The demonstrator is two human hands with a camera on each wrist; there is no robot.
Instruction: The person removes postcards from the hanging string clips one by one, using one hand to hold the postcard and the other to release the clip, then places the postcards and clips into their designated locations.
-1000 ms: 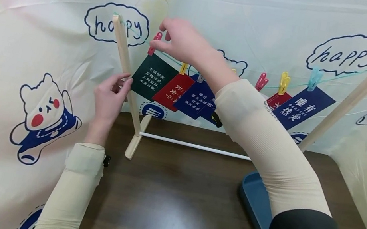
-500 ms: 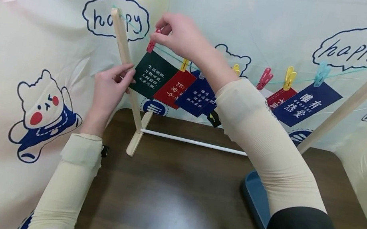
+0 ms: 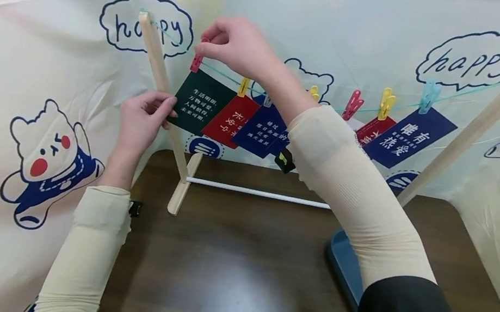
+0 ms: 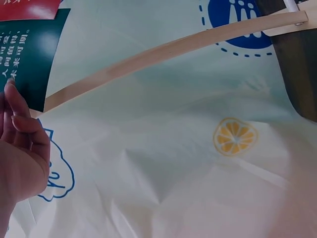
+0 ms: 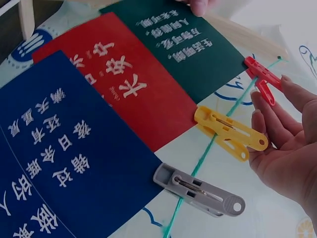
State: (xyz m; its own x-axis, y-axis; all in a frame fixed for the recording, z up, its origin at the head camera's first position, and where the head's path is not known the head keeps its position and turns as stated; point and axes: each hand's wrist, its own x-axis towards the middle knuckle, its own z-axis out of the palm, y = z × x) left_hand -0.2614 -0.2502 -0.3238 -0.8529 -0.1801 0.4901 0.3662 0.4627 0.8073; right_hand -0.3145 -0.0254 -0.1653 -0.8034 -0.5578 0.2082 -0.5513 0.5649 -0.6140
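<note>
left hand [image 3: 145, 113] pinches green card [image 3: 204, 103] by its edge, right hand [image 3: 240, 47] pinches red clothespin [image 3: 196, 63] at card's top corner, on teal line [image 5: 202, 159].

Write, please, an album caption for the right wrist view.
Right-hand grip on a red clothespin at the green card; a red card and a blue card alongside.
</note>
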